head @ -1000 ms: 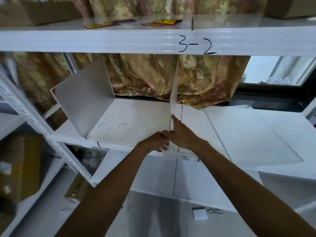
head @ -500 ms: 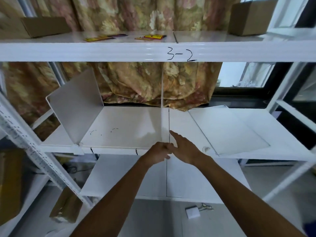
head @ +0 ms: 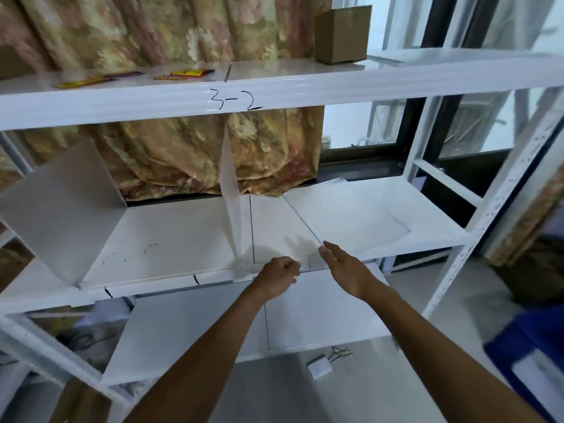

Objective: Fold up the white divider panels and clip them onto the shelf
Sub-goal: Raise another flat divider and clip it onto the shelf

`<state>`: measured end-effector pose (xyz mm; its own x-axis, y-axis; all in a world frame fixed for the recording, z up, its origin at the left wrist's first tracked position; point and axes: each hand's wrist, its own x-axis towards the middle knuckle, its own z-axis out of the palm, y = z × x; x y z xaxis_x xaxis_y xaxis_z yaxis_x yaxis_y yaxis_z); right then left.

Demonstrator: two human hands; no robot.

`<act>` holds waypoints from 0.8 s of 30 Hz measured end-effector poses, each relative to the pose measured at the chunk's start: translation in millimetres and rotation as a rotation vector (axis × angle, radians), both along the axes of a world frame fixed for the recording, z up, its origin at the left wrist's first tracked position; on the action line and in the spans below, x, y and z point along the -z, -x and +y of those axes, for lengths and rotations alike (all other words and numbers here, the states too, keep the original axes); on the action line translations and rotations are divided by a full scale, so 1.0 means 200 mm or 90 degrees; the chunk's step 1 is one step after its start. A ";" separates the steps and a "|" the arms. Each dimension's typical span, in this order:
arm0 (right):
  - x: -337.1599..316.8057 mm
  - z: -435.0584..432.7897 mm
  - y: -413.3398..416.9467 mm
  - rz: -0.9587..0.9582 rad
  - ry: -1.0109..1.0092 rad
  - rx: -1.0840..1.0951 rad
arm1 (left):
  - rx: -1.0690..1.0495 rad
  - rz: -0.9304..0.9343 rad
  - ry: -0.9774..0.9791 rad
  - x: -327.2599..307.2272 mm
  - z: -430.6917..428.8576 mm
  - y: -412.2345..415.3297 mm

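Two white divider panels stand upright on the middle shelf [head: 427,236]: one at the left [head: 64,209], one seen edge-on in the middle [head: 230,190]. A third white panel [head: 345,218] lies flat on the shelf to the right. My left hand [head: 277,277] is curled at the shelf's front edge, just right of the middle panel's base, with nothing seen in it. Fingers straight, my right hand [head: 345,267] hovers at the near corner of the flat panel.
The upper shelf [head: 335,87], marked "3-2", carries flat packets [head: 183,74] and a cardboard box [head: 341,33]. A flowered curtain [head: 183,154] hangs behind. Shelf uprights stand at right [head: 500,190]. A blue crate [head: 528,358] sits on the floor at right.
Both hands have come off the base of the middle upright panel and moved right. My right hand now hovers by the flat panel's near corner. The view has swung right.
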<state>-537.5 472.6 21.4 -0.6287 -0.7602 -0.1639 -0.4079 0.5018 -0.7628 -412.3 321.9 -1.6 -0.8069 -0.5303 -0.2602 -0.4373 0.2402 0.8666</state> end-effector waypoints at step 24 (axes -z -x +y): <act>0.35 0.15 1.02 0.083 -0.175 -0.126 | 0.069 -0.189 0.408 0.27 0.24 1.01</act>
<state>-741.8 502.3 -47.9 -0.5029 -0.8080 -0.3068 -0.6025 0.5823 -0.5458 -613.7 369.4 -55.4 -0.8073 -0.5730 -0.1412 -0.5775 0.7178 0.3890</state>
